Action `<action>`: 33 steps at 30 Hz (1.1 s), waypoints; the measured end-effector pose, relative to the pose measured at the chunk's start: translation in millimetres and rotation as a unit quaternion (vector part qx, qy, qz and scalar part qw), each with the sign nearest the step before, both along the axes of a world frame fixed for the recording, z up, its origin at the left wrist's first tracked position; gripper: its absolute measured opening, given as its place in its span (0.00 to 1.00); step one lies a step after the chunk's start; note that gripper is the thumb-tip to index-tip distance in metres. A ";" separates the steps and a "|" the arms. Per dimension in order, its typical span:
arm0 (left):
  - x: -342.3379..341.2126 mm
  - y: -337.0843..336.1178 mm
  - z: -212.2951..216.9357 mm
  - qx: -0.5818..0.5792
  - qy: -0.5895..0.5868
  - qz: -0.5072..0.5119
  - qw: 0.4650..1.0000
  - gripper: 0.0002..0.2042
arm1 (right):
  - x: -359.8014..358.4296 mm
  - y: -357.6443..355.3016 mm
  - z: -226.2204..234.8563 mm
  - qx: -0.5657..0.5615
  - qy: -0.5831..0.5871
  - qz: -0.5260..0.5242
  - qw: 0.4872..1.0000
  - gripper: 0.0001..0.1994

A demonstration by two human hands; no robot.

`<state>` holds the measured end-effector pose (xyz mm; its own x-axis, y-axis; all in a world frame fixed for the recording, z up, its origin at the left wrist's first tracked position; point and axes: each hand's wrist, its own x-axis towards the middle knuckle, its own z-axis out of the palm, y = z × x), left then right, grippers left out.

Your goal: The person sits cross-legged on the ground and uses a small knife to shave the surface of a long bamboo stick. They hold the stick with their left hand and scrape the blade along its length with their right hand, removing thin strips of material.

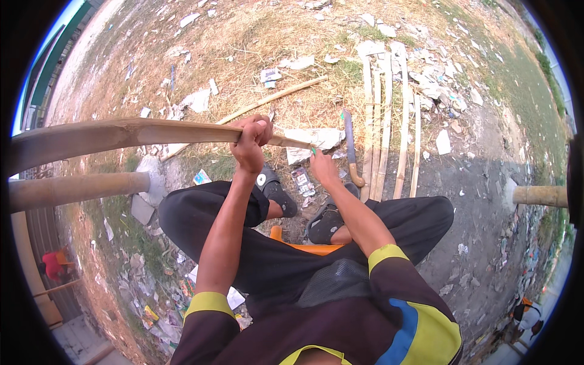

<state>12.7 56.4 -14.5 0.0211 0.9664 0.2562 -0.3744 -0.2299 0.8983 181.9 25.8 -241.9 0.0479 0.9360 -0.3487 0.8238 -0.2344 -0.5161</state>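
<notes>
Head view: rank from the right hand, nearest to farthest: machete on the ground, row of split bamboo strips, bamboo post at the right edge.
From the right hand:
1. Machete, on the ground just to its right.
2. Split bamboo strips, lying in a row just beyond the machete.
3. Bamboo post, far off at the right edge.

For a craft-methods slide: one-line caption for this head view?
Seated person's left hand grips a bamboo strip, right hand at its tip.
</notes>
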 end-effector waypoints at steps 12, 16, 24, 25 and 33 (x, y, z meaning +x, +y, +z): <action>8.0 -1.4 5.3 0.032 0.021 -0.020 0.999 0.16 | 20.2 -8.2 -50.5 -0.063 0.008 -0.056 0.996 0.21; -2.7 5.4 -3.2 -0.011 -0.007 0.002 1.000 0.17 | 9.4 -8.8 -22.0 -0.043 0.063 -0.102 0.992 0.28; -15.5 2.4 0.9 0.019 0.035 -0.084 0.996 0.18 | -23.2 -12.1 103.8 0.015 0.223 -0.076 0.972 0.34; -11.1 2.8 4.1 0.019 0.038 -0.087 0.995 0.18 | -23.3 -15.7 102.7 0.049 0.199 -0.072 0.976 0.34; -15.9 3.9 0.5 0.012 0.017 -0.082 0.996 0.17 | -24.5 -18.6 96.0 0.106 0.180 -0.052 0.977 0.33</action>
<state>-3.2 60.4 -14.1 0.1867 0.9429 0.2758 -0.3780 -0.1902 0.9061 157.4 7.2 -145.8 0.0573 0.9856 -0.1592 0.5580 -0.1638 -0.8135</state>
